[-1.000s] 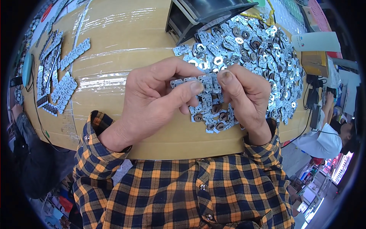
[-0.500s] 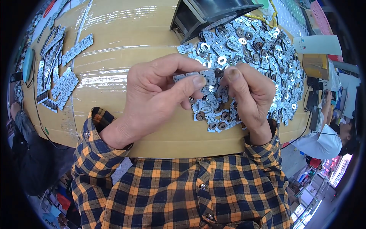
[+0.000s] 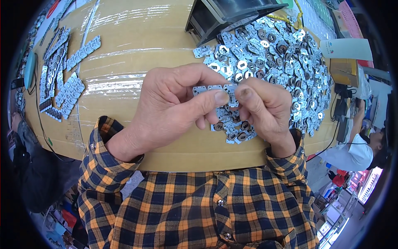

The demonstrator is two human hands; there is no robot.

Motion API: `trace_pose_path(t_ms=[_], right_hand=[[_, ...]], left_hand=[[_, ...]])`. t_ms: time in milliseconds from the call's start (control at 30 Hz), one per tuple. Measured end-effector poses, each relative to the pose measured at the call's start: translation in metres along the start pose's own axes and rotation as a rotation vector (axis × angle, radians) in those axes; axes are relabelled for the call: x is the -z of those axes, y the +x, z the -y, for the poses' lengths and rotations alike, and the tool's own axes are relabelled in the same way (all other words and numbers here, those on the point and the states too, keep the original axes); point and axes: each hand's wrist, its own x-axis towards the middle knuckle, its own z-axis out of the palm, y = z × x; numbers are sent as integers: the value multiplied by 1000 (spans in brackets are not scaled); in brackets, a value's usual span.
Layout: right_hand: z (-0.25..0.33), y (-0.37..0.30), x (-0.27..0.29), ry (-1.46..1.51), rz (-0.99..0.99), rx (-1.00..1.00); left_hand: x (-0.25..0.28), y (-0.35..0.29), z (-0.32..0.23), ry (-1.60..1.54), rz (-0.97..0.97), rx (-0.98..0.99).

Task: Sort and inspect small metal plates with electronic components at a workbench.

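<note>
Between thumb and fingers, my left hand [image 3: 170, 106] grips a short row of small grey stamped metal plates [image 3: 200, 90] over the table. My right hand [image 3: 267, 106] is closed in a pinch at the right end of that row, its fingertips touching the end plate; whether a separate small part is in the pinch is hidden. Behind and beside my right hand spreads a large pile of loose small metal plates [image 3: 304, 91], many with round dark or shiny discs on them.
A black bin [image 3: 232, 14] lies tipped at the pile's back edge. Joined plate strips [image 3: 71, 92] lie on the brown table [image 3: 112, 66] at left. A pale green cup-like container [image 3: 346, 49] and cardboard box [image 3: 343, 71] stand at right. Another person [image 3: 350, 155] sits at far right.
My right hand has moved a little left and closed in on the row's end. A round dark-disc part seen between the hands is now out of sight.
</note>
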Motion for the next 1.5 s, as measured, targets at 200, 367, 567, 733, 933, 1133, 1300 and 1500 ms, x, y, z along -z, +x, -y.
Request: trace_pose_path(t_ms=[200,367,567,733,933,1133,1300,1500], right_hand=[[-3,1,3,-52,9,41],[-3,0,2,-48,63,42],[-1,-1,2,-9,-60,-11],[-2,0,3,-62,25,57],[4,1,9,-56,167,25],[-1,0,-1,-169,58,81],[2,-1,-2,-66,25,10],[-4,1,-3,1034,139,-421]], left_hand=[[-1,0,-2,22,-20,16],[-3,-2,-2,20,-14,-2],[-1,-1,-2,33,-28,20],[0,-1,-1,30,-26,25],[1,-1,1,-42,58,-16],[-3,0,4,-58,-28,-2],[3,1,9,21,-32,-93],[7,7,-2,-563,89,191]])
